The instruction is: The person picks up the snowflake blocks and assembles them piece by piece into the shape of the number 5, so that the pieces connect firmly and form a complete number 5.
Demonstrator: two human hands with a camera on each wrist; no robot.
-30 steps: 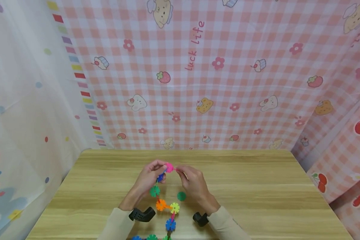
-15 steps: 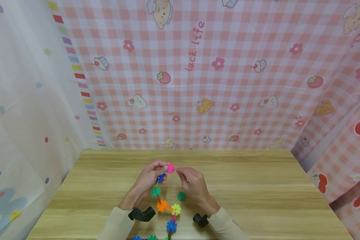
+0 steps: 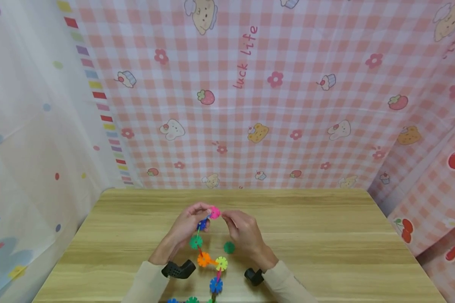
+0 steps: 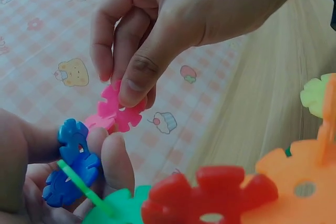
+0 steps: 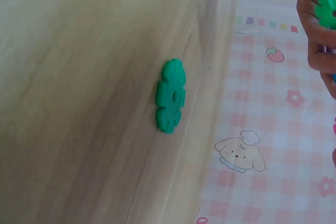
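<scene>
My left hand [image 3: 187, 225] holds the upper end of a chain of plastic snowflake discs, its fingers around the dark blue disc [image 4: 72, 182] and a lighter blue disc [image 4: 73, 132]. A pink disc [image 3: 214, 212] stands out beyond the left fingertips. My right hand [image 3: 246, 231] pinches a pink disc [image 4: 119, 111] between thumb and fingers; it meets the other pink piece at the left fingertips. Whether their slots are fully engaged cannot be told. Below hang a green disc [image 3: 196, 242], a red disc [image 4: 210, 195] and an orange disc [image 3: 204, 259].
The chain goes on through a yellow-green disc [image 3: 221, 264] and a blue disc [image 3: 216, 285] to the table's near edge, where the frame cuts it off. One loose green disc [image 3: 229, 248] lies on the wooden table [image 3: 326, 244]. Patterned cloth hangs behind and beside.
Both hands stay nearly in place. The pink disc and the right fingertips have come slightly closer together, and the hanging chain sways a little.
</scene>
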